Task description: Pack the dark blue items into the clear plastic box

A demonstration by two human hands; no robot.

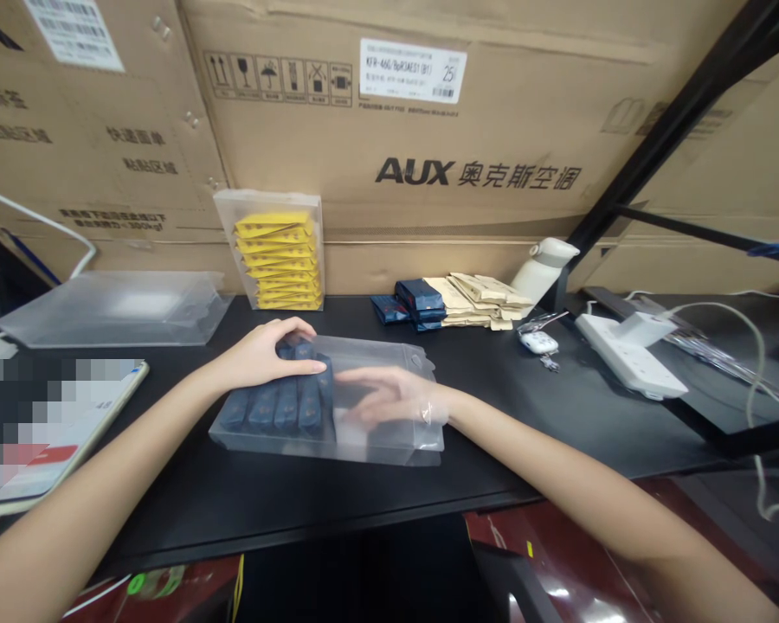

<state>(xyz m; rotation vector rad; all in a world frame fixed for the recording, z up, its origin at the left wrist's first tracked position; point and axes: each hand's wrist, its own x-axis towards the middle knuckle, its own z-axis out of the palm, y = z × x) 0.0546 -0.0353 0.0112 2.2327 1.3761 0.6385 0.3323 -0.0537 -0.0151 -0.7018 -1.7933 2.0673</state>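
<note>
A clear plastic box [389,446] lies on its side on the black desk, its open end toward the right. Several dark blue packets [279,402] stand in a row in its left part. My left hand [266,350] grips the box from outside at its back left, thumb and fingers curved over the packets. Through the open end, my right hand [389,398] reaches inside, fingers spread and pointing left toward the packets. No item shows in it, and the plastic blurs it a little.
Behind stands a clear box of yellow packets [279,260]. Blue packets [419,303] and beige packets [480,301] lie by a white bottle [538,272]. A power strip [629,355] is right; an empty clear box [117,307] and a tablet [58,433] are left.
</note>
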